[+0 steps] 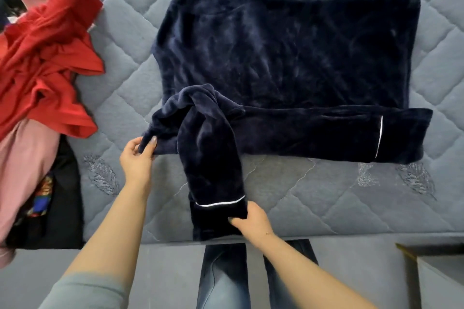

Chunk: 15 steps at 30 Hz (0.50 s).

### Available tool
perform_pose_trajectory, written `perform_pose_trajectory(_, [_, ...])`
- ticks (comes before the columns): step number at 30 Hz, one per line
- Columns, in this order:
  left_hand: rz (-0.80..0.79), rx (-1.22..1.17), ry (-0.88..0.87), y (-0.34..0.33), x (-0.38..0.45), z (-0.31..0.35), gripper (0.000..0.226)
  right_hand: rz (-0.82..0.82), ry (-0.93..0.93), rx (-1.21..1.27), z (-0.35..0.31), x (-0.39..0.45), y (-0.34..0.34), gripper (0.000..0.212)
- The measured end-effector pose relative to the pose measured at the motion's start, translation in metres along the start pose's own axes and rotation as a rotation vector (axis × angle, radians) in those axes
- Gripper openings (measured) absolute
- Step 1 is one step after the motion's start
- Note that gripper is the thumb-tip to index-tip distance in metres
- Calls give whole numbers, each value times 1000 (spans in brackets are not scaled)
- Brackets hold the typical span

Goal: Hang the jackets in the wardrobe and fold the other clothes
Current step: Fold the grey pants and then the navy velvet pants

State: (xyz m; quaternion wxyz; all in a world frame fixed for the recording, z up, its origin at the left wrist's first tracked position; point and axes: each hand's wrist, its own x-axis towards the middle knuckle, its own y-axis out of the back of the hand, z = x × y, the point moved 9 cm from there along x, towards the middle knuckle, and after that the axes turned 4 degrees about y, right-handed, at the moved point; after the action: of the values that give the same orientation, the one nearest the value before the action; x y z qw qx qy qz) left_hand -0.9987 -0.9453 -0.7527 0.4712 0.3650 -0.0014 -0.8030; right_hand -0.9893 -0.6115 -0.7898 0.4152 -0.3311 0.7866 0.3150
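Observation:
A dark navy plush top (288,57) with white piping on the cuffs lies spread flat on the grey quilted mattress (326,198). One sleeve lies folded across its lower edge, cuff to the right. The other sleeve (213,158) hangs twisted down toward the mattress's front edge. My left hand (138,155) pinches the garment's lower left corner. My right hand (251,218) grips the cuff end of the hanging sleeve near the mattress edge.
A heap of clothes lies at the left: a red garment (47,63) on top, a pink one (22,165) and black ones (65,198) beneath. My jeans-clad legs (226,276) stand against the bed. A pale furniture corner (437,273) shows at the lower right.

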Motion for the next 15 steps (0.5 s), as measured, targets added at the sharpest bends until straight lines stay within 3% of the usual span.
perform_pose_trajectory(3, [21,282,-44,3,4,14,16,182,20,58,-12,-7,56,12])
perform_pose_trajectory(6, [55,568,-67,-7,-9,35,39,305,100,-78,-39,-18,141,18])
perform_pose_trajectory(8, [55,650,-162,-17,-32,60,44,341,196,-148,-70,-30,194,20])
perform_pose_trajectory(11, [134,772,-393,-27,-68,95,47,444,395,-55,-123,-52,264,19])
perform_pose_trajectory(13, [51,683,-450,-39,-81,100,37,547,512,46,-155,-62,304,20])
perform_pose_trajectory(14, [-62,540,-360,-48,-81,93,29,583,564,100,-169,-64,321,20])
perform_pose_trajectory(15, [-197,354,-160,-61,-81,81,22,606,616,146,-184,-64,336,21])
